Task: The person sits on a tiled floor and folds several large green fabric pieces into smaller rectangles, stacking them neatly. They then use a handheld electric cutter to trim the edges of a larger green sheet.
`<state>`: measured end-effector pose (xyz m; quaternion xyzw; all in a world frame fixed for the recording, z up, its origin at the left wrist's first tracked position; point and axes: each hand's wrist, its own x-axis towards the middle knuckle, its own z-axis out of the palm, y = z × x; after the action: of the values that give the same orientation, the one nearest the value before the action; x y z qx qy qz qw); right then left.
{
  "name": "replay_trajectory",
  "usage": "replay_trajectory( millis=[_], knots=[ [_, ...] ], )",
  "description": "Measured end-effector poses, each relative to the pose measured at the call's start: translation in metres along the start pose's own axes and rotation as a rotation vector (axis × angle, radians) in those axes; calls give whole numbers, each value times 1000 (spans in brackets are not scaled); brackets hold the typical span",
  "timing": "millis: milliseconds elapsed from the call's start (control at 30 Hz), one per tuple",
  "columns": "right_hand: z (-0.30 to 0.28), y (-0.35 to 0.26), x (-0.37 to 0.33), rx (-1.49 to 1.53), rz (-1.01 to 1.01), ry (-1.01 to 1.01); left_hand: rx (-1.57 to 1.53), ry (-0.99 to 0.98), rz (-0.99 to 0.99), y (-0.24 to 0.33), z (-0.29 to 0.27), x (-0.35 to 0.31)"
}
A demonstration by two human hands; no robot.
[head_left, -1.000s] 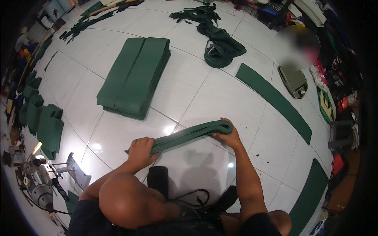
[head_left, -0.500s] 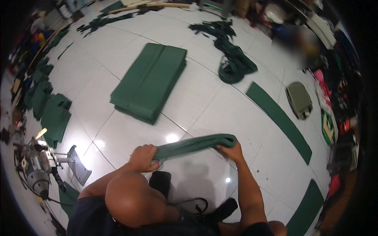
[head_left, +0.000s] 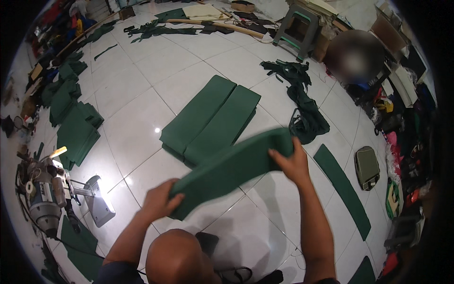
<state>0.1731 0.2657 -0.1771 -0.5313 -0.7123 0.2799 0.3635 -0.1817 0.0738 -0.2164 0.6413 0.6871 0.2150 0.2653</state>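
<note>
A wide folded strip of dark green fabric (head_left: 231,168) is stretched between my two hands above the floor, tilted so its right end is higher. My left hand (head_left: 160,202) grips its lower left end, with the thumb on the near face. At the upper right end my right hand (head_left: 292,163) pinches it, thumb in front and the other fingers behind or at the edge. Just beyond the strip lies a thick stack of folded green fabric (head_left: 210,116) in two side-by-side halves, its near corner partly covered by the strip.
White tiles (head_left: 142,165) make up the floor. To the right lie a long green strip (head_left: 343,191) and an olive pouch (head_left: 367,168). Tangled green scraps (head_left: 302,104) lie beyond. At left are green pieces (head_left: 78,135), a sewing machine (head_left: 45,203) and a lit metal plate (head_left: 100,201).
Both hands have raised the strip and moved it away from me. Its broad face now shows, where before the narrow folded edge did. The view has shifted too.
</note>
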Motion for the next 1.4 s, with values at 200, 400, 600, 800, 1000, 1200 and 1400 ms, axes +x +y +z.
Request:
replay_trajectory(
  millis=[200,400,600,800,1000,1200,1400],
  knots=[
    [36,-103,210,-355,-162,-158,-422,111,-63,-29,-72,103],
    [93,-121,334,-648,-238,-159,-618,79,-88,-54,-92,194],
    [157,-68,298,-976,-156,-142,-548,-144,-448,-126,-38,262],
    [33,41,209,-703,-262,-282,-598,-242,-481,-98,-33,273],
    [-153,106,61,-890,50,-335,-558,-210,-377,-112,-29,271],
    [-317,172,-134,-1034,504,-254,-464,-215,-309,-113,-31,271],
    [-389,221,-311,-866,856,-186,80,-138,-166,-102,-27,283]
  ],
)
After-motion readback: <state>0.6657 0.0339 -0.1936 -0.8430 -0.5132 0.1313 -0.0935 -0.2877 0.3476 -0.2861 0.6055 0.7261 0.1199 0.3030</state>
